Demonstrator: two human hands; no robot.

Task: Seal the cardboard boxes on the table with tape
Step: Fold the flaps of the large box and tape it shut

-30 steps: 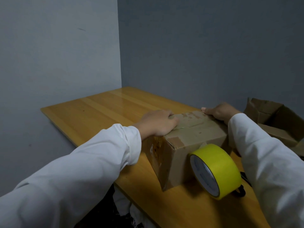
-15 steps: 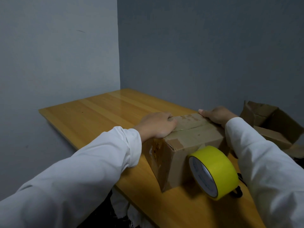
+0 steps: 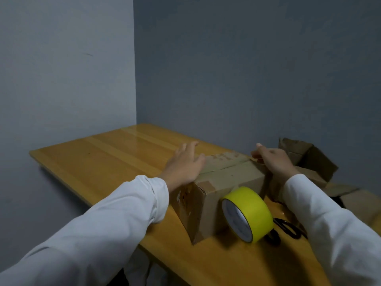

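Closed cardboard box (image 3: 224, 182) is flanked by two hands on the wooden table (image 3: 103, 159).

Nearest, a yellow tape roll (image 3: 247, 213) is stood on edge against the box's front face, with black scissors (image 3: 288, 230) lain just beside it on the right. Both arms, in white sleeves (image 3: 123, 213), are stretched forward from the lower corners. The left hand (image 3: 184, 164) is laid at the box's left top edge, fingers spread and fairly straight, nothing gripped. The right hand (image 3: 272, 159) is set at the far right corner of the top, fingers loosely bent, the forefinger extended; whether anything is pinched there cannot be told. The top flaps are seen shut, their seam running across. Further right, an open cardboard box (image 3: 309, 155) is stood near the grey wall (image 3: 247, 69).
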